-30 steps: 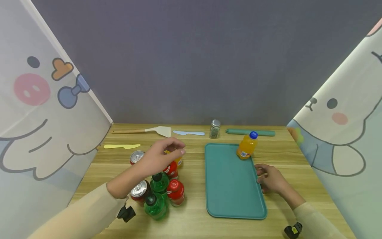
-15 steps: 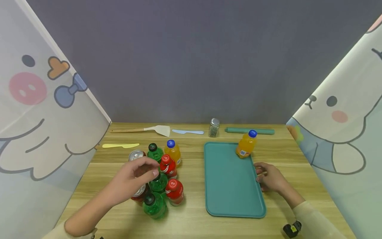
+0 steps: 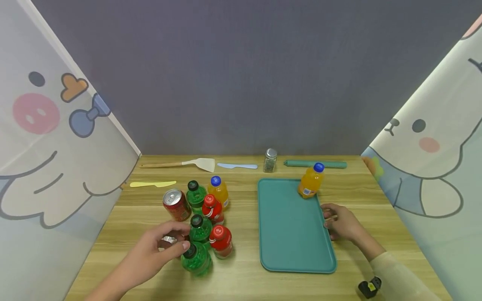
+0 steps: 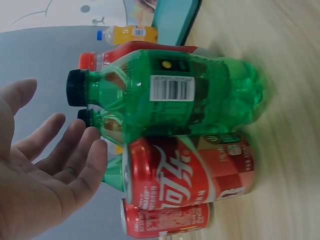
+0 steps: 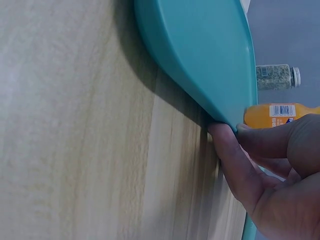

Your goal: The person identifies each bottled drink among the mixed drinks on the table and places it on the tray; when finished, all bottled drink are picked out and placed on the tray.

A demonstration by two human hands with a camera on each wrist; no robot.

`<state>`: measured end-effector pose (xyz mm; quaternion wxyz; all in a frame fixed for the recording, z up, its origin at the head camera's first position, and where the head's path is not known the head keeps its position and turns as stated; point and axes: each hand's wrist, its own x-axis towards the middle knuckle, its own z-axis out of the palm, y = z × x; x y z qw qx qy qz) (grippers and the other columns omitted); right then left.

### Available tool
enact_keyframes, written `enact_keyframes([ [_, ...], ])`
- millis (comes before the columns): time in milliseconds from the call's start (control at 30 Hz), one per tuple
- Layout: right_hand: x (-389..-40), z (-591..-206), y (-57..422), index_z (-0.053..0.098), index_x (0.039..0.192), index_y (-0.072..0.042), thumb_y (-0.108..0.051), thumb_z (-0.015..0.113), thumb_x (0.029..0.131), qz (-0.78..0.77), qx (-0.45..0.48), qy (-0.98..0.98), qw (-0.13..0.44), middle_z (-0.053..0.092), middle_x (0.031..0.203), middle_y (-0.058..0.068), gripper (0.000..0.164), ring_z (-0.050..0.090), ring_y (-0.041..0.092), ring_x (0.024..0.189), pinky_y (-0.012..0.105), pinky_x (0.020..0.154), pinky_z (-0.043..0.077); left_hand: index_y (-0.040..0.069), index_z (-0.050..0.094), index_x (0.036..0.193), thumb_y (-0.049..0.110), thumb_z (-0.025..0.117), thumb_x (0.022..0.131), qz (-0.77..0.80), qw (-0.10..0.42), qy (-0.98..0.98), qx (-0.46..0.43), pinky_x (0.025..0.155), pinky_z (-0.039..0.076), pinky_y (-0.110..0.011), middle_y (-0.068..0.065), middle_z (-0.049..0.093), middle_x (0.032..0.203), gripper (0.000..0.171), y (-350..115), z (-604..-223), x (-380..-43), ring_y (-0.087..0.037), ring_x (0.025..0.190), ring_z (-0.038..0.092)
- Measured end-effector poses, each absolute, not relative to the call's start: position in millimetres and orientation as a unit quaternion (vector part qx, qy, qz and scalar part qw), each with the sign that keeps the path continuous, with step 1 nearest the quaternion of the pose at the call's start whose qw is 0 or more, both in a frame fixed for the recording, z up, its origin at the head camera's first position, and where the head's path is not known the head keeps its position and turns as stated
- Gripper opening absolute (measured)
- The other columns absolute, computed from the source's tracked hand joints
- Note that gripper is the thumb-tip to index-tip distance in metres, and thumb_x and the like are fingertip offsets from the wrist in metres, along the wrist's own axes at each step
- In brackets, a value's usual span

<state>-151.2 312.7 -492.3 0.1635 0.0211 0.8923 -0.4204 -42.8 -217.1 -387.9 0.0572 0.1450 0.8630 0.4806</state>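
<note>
My left hand (image 3: pixel 150 255) hovers at the near left of a cluster of drinks, fingers relaxed and holding nothing. Its fingertips come close to the black cap of the nearest green soda bottle (image 3: pixel 196 261). In the left wrist view a gap shows between the fingers and that bottle. A cola can (image 4: pixel 190 172) stands beside the bottle, mostly hidden by the hand in the head view. On the right, my right hand (image 3: pixel 340 225) pinches the right rim of a teal tray (image 3: pixel 293 234) between thumb and finger. An orange soda bottle (image 3: pixel 311 182) stands at the tray's far right corner.
The cluster also holds red-capped bottles (image 3: pixel 221 242), more green bottles (image 3: pixel 196 194), another orange bottle (image 3: pixel 218 193) and a second can (image 3: pixel 177 205). Along the back lie a spatula (image 3: pixel 180 163), a blue knife (image 3: pixel 237 166), a shaker (image 3: pixel 270 161) and a green rod (image 3: pixel 315 164). A yellow knife (image 3: pixel 152 184) lies left.
My left hand has moved back from above the far orange bottle, leftward and towards me, down to the nearest green bottle. My right hand stays at the tray rim.
</note>
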Motion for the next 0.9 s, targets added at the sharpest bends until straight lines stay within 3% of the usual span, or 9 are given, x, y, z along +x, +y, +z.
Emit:
enact_keyframes([
  [367,-152,-494,316,0.044,0.147,0.007,0.008,0.065,0.09,-0.432,0.02,0.886,0.166,0.061,0.122,0.029,0.061,0.067,0.027,0.094,0.04,0.059,0.062,0.011,0.068,0.124,0.027,0.077,0.093,0.492,0.127,0.851,0.135,0.081,0.058,-0.026,-0.005,0.067,0.118,0.036,-221,-406,-38,-0.007,0.099,0.068],
  [667,-152,-493,315,0.043,0.148,0.007,0.008,0.065,0.091,-0.436,0.026,0.884,0.17,0.061,0.123,0.028,0.061,0.066,0.026,0.093,0.04,0.06,0.062,0.013,0.068,0.127,0.027,0.082,0.088,0.481,0.14,0.854,0.142,0.082,0.057,-0.029,-0.002,0.068,0.117,0.043,-223,-411,-37,-0.009,0.1,0.068],
  [900,-152,-494,315,0.043,0.148,0.006,0.008,0.064,0.091,-0.44,0.031,0.881,0.172,0.06,0.123,0.027,0.061,0.065,0.025,0.092,0.041,0.06,0.062,0.014,0.067,0.129,0.026,0.085,0.085,0.458,0.121,0.865,0.166,0.084,0.059,-0.03,0.0,0.065,0.119,0.05,-223,-416,-39,-0.006,0.101,0.067],
])
